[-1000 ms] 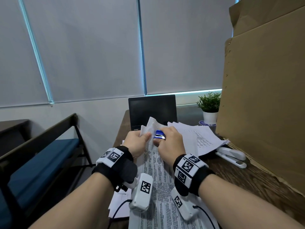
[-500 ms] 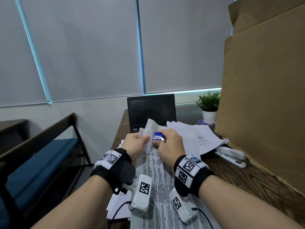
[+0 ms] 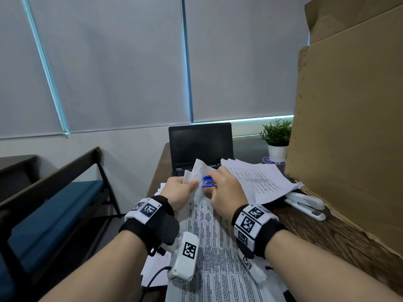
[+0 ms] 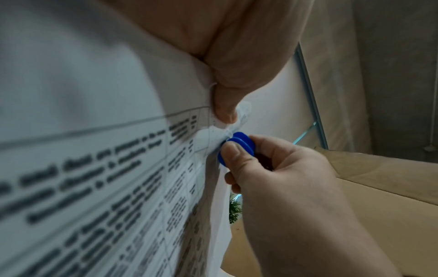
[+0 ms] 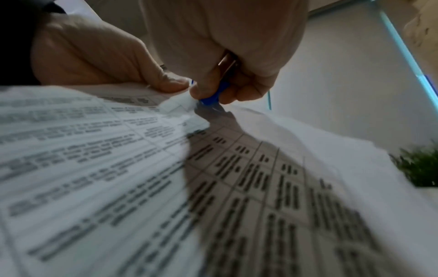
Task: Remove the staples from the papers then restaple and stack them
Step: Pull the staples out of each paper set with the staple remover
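Observation:
A set of printed papers (image 3: 209, 240) lies along the desk, its far corner lifted. My left hand (image 3: 182, 190) pinches that crumpled corner (image 4: 227, 120) between thumb and fingers. My right hand (image 3: 224, 192) grips a small blue staple remover (image 3: 208, 182) and holds its jaws against the same corner (image 5: 182, 105). The remover (image 4: 237, 148) shows blue between my right thumb and fingers (image 5: 211, 99). The staple itself is hidden. A white stapler (image 3: 305, 203) lies on the desk to the right, partly under a second pile of papers (image 3: 259, 179).
An open black laptop (image 3: 200, 144) stands at the far end of the wooden desk (image 3: 327, 236). A small potted plant (image 3: 277, 138) sits at the back right. A tall cardboard sheet (image 3: 349, 138) leans along the right side. A blue-cushioned bench (image 3: 50, 210) stands left of the desk.
Both hands stay at the lifted corner with the staple remover on it. They have shifted only slightly; the grip looks the same.

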Demonstrator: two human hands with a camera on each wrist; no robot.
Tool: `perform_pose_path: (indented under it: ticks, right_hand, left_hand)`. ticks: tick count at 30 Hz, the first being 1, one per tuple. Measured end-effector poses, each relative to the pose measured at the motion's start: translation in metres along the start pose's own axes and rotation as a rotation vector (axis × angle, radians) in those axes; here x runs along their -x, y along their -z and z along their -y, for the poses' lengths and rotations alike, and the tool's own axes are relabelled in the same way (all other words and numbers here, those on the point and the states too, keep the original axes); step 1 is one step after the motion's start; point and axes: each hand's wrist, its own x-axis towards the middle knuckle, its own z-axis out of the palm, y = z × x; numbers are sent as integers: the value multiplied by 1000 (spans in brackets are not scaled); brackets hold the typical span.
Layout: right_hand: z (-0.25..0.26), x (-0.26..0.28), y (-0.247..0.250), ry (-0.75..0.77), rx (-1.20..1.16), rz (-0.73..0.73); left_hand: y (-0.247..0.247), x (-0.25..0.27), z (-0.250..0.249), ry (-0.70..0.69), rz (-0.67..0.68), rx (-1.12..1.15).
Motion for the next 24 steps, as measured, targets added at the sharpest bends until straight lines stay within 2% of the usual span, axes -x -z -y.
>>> perform_pose_path:
  ticks: [5,12,15,18,21,24]
  right_hand:
    - [-3,-2,-3,-182,-318,-122]
    - [-14,-6,-11,-521,-722,-64]
    - [-22,-8,-4,-573,-738,-59]
    - [-40,-8,0,-567,-484,-7]
    - [-63,-4,15,-535,-92,177]
    - [-82,9,35,-531,236,331]
  left_hand:
    - [2,-1,0,13,9,77]
    - [8,-3,7,50,-30,107]
    - [12,-7,10,28,-56,-15]
    - [11,-11,13,6,-140,-185]
    - [7,-17,18,4,-189,-296]
    - [-2,-22,19,17,-172,-399]
